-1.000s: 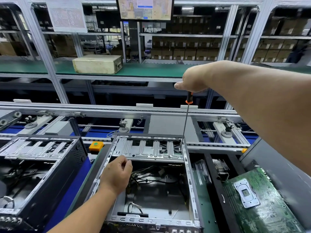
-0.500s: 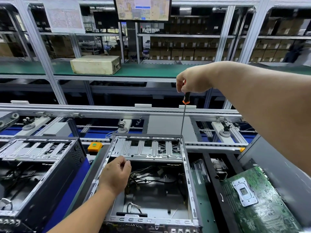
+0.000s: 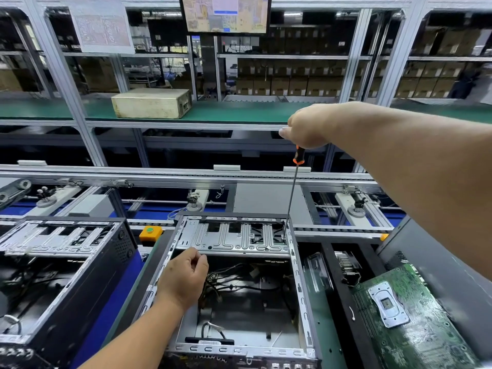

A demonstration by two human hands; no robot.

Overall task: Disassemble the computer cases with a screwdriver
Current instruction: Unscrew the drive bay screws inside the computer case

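Observation:
An open computer case (image 3: 299, 275) stands in the middle of the line, with loose wires on its floor. A silver drive bracket (image 3: 234, 238) spans its far end. My right hand (image 3: 306, 126) grips the orange and black handle of a long screwdriver (image 3: 291, 198) from above. The shaft runs down to the bracket's right end, its tip at a screw by the case wall. My left hand (image 3: 183, 278) hovers over the case's left rim by the bracket's near edge, fingers curled loosely; I cannot tell whether it holds anything.
A second open black case (image 3: 80, 275) stands to the left. A green motherboard (image 3: 410, 315) lies on a grey case at the right. An orange button box (image 3: 150, 233) sits between the cases. A beige box (image 3: 151, 102) rests on the green shelf behind the conveyor rails.
My right hand has stayed on the screwdriver handle and shifted its grip slightly, as in turning. The tip stays at the same screw. My left hand has barely moved.

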